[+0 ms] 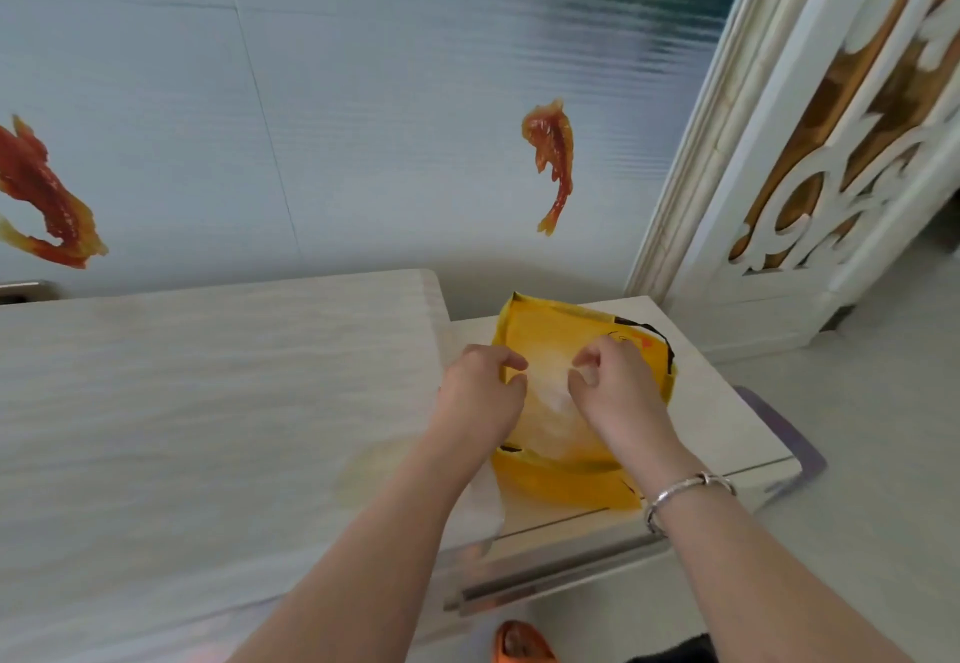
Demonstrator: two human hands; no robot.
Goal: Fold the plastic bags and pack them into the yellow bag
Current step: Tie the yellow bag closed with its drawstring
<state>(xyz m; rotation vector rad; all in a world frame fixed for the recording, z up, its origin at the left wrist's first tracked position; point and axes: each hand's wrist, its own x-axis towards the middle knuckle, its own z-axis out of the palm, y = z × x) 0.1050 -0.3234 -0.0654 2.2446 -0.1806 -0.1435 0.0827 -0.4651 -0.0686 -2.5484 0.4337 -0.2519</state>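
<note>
1. Two hands work over the yellow bag (558,478), which stands mouth-up on a small white side table (727,418), near its left edge and beside a larger pale table (208,402).
2. The left hand (480,394) grips the bag's left rim with curled fingers and thumb. The right hand (610,387) has its fingers bent and seems to pinch the clear plastic bag (553,418) lying in the mouth.
3. Handling, as I judge it: the plastic is very light, limp and slick, likely to spring open unless pressed flat; best held at a folded edge. The yellow bag looks soft-walled, so its rim needs holding open.
4. Another pale sheet (480,501) hangs over the side table's front-left corner; whether it is plastic or paper I cannot tell.
5. Hard to make out: the plastic is nearly see-through and blurred, so its folds and how far it sits inside are unclear. The bag's interior is hidden. A black strap (657,332) shows at its far right corner.
</note>
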